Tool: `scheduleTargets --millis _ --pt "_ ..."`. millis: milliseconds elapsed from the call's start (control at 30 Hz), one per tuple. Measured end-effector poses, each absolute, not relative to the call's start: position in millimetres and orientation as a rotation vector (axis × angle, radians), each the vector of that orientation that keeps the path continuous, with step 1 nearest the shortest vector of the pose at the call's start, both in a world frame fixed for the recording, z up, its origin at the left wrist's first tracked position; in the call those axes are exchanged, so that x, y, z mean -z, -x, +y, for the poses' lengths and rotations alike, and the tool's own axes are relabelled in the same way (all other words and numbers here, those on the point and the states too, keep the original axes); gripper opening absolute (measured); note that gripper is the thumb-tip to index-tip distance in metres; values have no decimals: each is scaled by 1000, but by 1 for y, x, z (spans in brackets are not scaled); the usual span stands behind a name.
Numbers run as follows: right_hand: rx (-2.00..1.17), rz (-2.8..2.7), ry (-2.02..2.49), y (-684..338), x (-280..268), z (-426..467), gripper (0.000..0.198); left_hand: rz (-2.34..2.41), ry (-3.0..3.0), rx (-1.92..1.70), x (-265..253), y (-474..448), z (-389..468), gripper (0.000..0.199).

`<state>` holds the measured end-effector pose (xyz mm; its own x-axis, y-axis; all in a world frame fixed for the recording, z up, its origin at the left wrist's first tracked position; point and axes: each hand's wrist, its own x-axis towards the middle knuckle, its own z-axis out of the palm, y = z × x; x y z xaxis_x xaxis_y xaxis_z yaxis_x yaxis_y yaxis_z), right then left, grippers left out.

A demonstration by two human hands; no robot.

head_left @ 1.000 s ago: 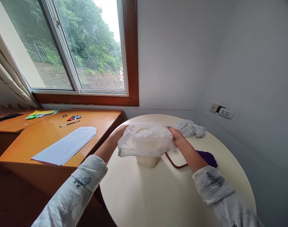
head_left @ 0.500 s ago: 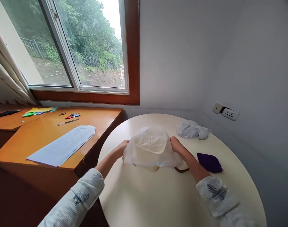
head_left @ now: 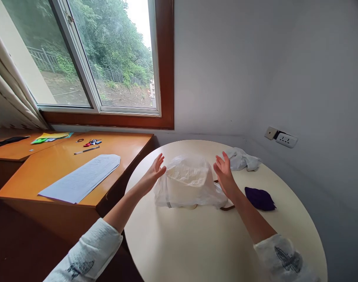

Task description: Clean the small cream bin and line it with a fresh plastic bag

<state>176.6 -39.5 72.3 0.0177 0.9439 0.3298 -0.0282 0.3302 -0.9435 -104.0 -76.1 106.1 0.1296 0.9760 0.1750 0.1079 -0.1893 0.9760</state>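
A thin, whitish translucent plastic bag (head_left: pixel 186 188) lies puffed up over a pale item on the round table (head_left: pixel 193 243). What the pale item is, I cannot make out through the film. A brown strap (head_left: pixel 227 208) pokes out at the bag's right side. My left hand (head_left: pixel 155 171) is raised at the bag's left edge, fingers apart and holding nothing. On the opposite side my right hand (head_left: pixel 225 175) is also lifted, its fingers spread and bare. Beyond it sits a second crumpled plastic bag (head_left: pixel 245 159), partly hidden by that hand.
Dark purple folded cloth (head_left: pixel 259 198) lies on the table's right side. At left stands an orange-brown desk (head_left: pixel 132 147) with paper sheets (head_left: pixel 82 178), a pen (head_left: pixel 86 150) and keys (head_left: pixel 92 143). A wall socket (head_left: pixel 286 140) is above the table.
Both hands have let go of the bag's sides and risen, fingers opening. The bag has settled slightly and stays in about the same place.
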Motion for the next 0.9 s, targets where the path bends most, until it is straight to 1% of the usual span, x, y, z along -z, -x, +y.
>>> scheduleTargets --millis 67,133,267,367,467,600,700,800,900 --pt "-1108 -1396 890 -164 -72 -57 108 1015 -1448 -1149 -102 88 -84 98" --pt "-1225 -1444 863 -155 -70 -74 115 898 -1410 -1098 -95 77 -90 100" --pt "-1342 -1438 877 -146 -63 -92 123 802 -1438 -999 -84 67 -97 81" --pt "-1306 -1448 893 -143 -54 -93 131 858 -1495 -996 -78 67 -99 78" --pt "-1220 -1568 865 -140 -46 -93 128 898 -1551 -991 -67 71 -99 83" --pt "-1082 -1663 905 -139 -36 -97 117 1028 -1632 -940 -45 78 -94 85" --pt "-1023 -1714 963 -139 -26 -99 109 1223 -1760 -879 -30 83 -91 74" --pt "-948 -1747 1013 -138 -16 -98 112 1365 -1889 -809 -22 85 -91 57" --pt "-879 -1783 1078 -139 -13 -98 114 1370 -1947 -772 -23 88 -92 48"
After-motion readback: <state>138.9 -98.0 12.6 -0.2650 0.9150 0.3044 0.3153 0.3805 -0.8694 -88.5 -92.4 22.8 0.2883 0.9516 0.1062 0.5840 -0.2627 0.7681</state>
